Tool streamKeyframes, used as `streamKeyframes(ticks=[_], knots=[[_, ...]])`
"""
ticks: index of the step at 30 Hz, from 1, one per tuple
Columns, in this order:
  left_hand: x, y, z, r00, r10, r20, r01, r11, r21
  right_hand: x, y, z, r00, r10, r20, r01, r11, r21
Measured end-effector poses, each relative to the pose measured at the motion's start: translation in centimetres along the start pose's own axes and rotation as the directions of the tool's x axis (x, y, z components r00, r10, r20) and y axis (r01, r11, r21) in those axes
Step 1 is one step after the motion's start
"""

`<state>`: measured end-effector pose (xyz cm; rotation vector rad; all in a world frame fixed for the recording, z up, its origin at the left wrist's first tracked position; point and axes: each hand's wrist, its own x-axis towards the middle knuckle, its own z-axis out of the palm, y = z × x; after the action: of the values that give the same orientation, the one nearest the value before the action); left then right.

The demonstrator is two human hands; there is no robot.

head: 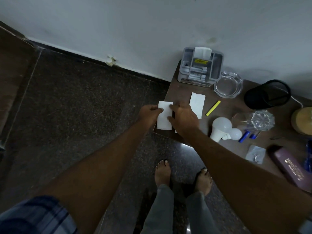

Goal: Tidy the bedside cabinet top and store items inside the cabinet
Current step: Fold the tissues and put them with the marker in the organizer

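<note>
While left hand [149, 114] and right hand [183, 118] pinch the paper [164, 119] over the cabinet [182, 95] edge, a loose grip may drop it.

Bedroom corner, wooden bedside cabinet [184, 92], granite floor [84, 102], plain wall [152, 22]

Maroon case [292, 168], near right on the cabinet top [182, 92]: gold lettering in two lines runs along the lid; the upper, larger line reads approximately "PRINCE OPTICALS"; the lower, smaller line is only partly legible, possibly "ROURKELA". Grey desk organiser [200, 66], far left on the cabinet top: a yellow label [200, 61] on the centre compartment bears dark characters, too small to read; a dark strip [195, 83] along the organiser base carries pale lettering, of which only letters resembling "OPC" can be made out; the remaining print on the organiser front is illegible.
</note>
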<state>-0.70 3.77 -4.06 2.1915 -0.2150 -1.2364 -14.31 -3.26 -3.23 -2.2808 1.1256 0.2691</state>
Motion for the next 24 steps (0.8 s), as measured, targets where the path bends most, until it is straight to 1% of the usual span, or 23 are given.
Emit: streamKeyframes(ticks=[2, 5, 7, 9, 11, 13, 14, 17, 20, 22, 24], knots=[[0.3, 0.2, 0.0, 1.0, -0.019, 0.005, 0.019, 1.0, -0.019, 0.2, -0.1, 0.2, 1.0, -0.003, -0.003, 0.003, 1.0, 0.009], [0.5, 0.6, -0.2, 1.0, 0.022, -0.021, -0.021, 0.999, 0.028, 0.6, -0.2, 0.5, 1.0, 0.002, -0.003, -0.002, 0.999, 0.045], [0.7, 1.0, -0.4, 0.998, 0.063, -0.02, -0.062, 0.997, 0.046, 0.9, -0.3, 0.3, 0.999, 0.005, -0.032, -0.002, 0.994, 0.112], [0.6, 1.6, -0.7, 0.995, 0.096, 0.008, -0.096, 0.995, 0.023, 1.1, -0.1, -0.2, 0.993, 0.023, -0.116, 0.005, 0.972, 0.234], [0.4, 2.3, -1.0, 0.991, 0.129, 0.038, -0.129, 0.992, -0.002, 1.3, 0.2, -1.2, 0.979, 0.113, -0.168, -0.036, 0.914, 0.405], [0.1, 3.1, -1.4, 0.983, 0.161, 0.085, -0.158, 0.987, -0.037, 1.4, 0.6, -2.4, 0.969, 0.21, -0.133, -0.105, 0.83, 0.548], [0.0, 3.4, -1.6, 0.978, 0.174, 0.118, -0.168, 0.984, -0.062, 1.5, 0.8, -3.0, 0.967, 0.231, -0.102, -0.124, 0.785, 0.607], [-0.4, 4.9, -2.2, 0.947, 0.23, 0.223, -0.211, 0.972, -0.107, 1.7, 1.1, -5.4, 0.974, 0.225, 0.002, -0.152, 0.654, 0.741], [-0.8, 6.6, -2.5, 0.923, 0.273, 0.269, -0.25, 0.961, -0.116, 1.7, 1.2, -7.7, 0.986, 0.159, 0.049, -0.125, 0.511, 0.85], [-1.0, 7.9, -2.6, 0.908, 0.306, 0.286, -0.28, 0.952, -0.126, 1.7, 1.4, -8.8, 0.99, 0.137, 0.042, -0.103, 0.477, 0.873], [-1.2, 9.3, -2.6, 0.898, 0.332, 0.289, -0.302, 0.942, -0.143, 1.9, 1.5, -9.8, 0.99, 0.139, 0.023, -0.092, 0.513, 0.853]])
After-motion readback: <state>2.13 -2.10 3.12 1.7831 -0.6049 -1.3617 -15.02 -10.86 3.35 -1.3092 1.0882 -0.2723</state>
